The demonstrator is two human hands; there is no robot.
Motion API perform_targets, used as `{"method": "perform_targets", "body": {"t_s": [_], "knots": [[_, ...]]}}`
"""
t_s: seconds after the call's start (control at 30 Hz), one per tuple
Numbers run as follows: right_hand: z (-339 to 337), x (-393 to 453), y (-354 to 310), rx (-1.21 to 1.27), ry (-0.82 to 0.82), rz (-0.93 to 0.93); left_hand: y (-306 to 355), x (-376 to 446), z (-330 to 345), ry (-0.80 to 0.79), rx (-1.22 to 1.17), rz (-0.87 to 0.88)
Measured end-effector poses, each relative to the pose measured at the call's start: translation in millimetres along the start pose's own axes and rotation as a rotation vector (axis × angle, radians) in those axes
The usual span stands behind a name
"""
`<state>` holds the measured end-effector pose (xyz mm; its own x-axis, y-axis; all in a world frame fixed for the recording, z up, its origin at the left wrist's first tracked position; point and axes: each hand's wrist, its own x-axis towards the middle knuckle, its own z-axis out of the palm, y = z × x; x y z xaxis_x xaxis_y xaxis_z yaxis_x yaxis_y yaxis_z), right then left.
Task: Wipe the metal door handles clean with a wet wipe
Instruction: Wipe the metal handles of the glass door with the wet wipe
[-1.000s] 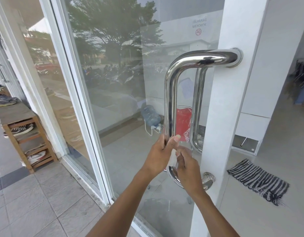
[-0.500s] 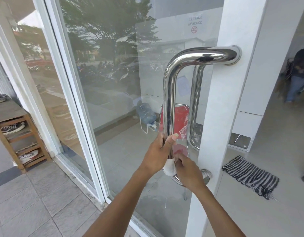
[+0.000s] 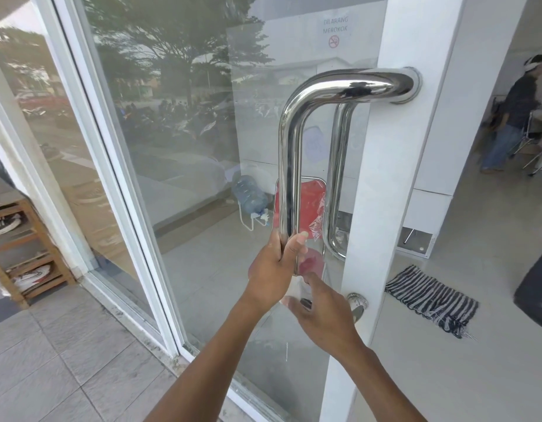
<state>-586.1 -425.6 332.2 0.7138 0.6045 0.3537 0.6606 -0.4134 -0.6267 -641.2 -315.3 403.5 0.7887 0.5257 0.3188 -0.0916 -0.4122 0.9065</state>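
Note:
A polished steel pull handle (image 3: 289, 166) is fixed to the white frame (image 3: 394, 184) of a glass door. My left hand (image 3: 272, 266) is wrapped around the lower part of its upright bar. Just below, my right hand (image 3: 324, 312) is at the handle's bottom bend, near the lower mount (image 3: 357, 306), and is blurred by motion. A pale, blurred wet wipe (image 3: 291, 292) shows between its thumb and fingers, against the metal. A second handle (image 3: 336, 178) sits behind the glass on the inner side.
Through the open doorway lie a striped mat (image 3: 431, 300) on the floor and a dark object (image 3: 535, 293) at the right edge. A person (image 3: 513, 117) stands farther inside. A wooden shoe rack (image 3: 23, 248) stands outside at the left. A water jug (image 3: 251, 196) and a red chair (image 3: 309, 193) are behind the glass.
My right hand has slid down the handle's lower bend with the wipe, which now shows less. The left hand keeps its grip on the bar. The view has shifted slightly.

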Motion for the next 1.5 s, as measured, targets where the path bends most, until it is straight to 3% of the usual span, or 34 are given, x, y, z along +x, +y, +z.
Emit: {"method": "perform_targets", "body": {"t_s": [0.43,0.7,1.0,1.2,1.4,1.5], "knots": [[-7.0,-15.4,18.5,-0.117,0.056,-0.074,-14.0,-6.3,1.5,-0.001,0.127,0.003],[-6.1,-18.0,13.4,-0.105,0.101,-0.010,-32.0,-21.1,8.4,-0.076,0.017,-0.105],[-14.3,-14.2,10.4,0.204,0.006,0.044,-64.6,-56.2,34.2,-0.145,-0.106,-0.337],[-14.2,-21.5,13.3,0.086,-0.015,-0.048,-53.0,-59.5,37.6,-0.147,-0.260,-0.459],[-4.8,-29.1,16.6,-0.049,0.155,-0.118,-51.1,-58.8,42.6,-0.129,-0.327,-0.527],[-7.7,-31.3,19.0,-0.015,0.163,-0.132,-52.9,-60.6,45.2,-0.111,-0.335,-0.514]]}}
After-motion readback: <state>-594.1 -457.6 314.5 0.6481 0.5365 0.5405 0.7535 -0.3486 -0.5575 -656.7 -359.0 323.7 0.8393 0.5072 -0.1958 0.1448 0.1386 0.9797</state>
